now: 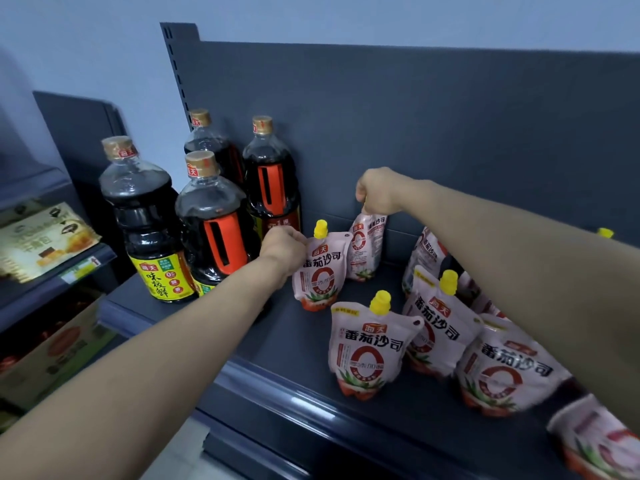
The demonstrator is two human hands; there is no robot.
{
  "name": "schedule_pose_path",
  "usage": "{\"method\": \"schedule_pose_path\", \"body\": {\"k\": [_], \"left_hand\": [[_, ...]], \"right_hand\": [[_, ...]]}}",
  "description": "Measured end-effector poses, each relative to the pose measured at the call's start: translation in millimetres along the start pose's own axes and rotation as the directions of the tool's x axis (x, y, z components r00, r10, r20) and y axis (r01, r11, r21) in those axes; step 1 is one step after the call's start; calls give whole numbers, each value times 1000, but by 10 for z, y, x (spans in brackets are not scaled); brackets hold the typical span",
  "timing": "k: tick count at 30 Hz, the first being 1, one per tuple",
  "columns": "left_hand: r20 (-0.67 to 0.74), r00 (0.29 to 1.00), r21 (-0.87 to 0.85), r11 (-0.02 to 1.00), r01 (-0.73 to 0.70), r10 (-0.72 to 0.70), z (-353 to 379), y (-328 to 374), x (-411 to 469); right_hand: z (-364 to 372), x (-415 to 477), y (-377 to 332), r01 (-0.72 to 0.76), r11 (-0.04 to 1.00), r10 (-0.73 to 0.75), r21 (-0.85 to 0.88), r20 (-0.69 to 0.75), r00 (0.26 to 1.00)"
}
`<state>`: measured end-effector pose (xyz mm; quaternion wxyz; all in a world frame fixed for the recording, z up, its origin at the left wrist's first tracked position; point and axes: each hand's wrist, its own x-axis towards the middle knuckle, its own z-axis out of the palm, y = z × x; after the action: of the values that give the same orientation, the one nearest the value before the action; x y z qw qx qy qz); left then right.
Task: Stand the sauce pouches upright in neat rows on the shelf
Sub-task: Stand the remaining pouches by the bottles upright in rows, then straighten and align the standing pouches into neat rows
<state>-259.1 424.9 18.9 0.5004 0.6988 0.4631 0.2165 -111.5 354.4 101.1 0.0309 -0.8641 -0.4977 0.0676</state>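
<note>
Several pink tomato-sauce pouches with yellow caps stand on the dark shelf (301,344). My left hand (282,249) pinches the top left corner of an upright pouch (320,268) beside the bottles. My right hand (379,192) grips the top of a rear pouch (367,249) near the back panel; its cap is hidden in my fingers. Nearer the front stand another pouch (369,348), one behind it (434,323), and one at right (502,372). My right forearm covers more pouches at the back right.
Several large soy sauce bottles (213,230) crowd the shelf's left end, touching my left wrist. A blurred pouch (595,441) sits at the lower right edge. A lower shelf with boxed goods (41,240) lies to the left. The dark back panel (450,133) rises behind.
</note>
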Motion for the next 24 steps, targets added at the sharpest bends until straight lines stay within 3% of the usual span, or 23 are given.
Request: {"method": "schedule_pose_path", "body": {"k": [6, 11, 16, 24], "left_hand": [[-50, 994, 91, 992, -89, 93, -65, 148, -71], [-141, 898, 245, 894, -376, 417, -128, 493, -276], [-19, 798, 266, 772, -577, 603, 22, 782, -509], [212, 666, 133, 654, -745, 716, 326, 1111, -812]], "right_hand": [[-141, -101, 92, 36, 999, -33, 35, -78, 996], [-288, -208, 196, 58, 997, -63, -50, -118, 991], [-446, -474, 335, 22, 989, -46, -147, -165, 985], [-601, -1115, 700, -182, 969, 138, -168, -241, 961]]}}
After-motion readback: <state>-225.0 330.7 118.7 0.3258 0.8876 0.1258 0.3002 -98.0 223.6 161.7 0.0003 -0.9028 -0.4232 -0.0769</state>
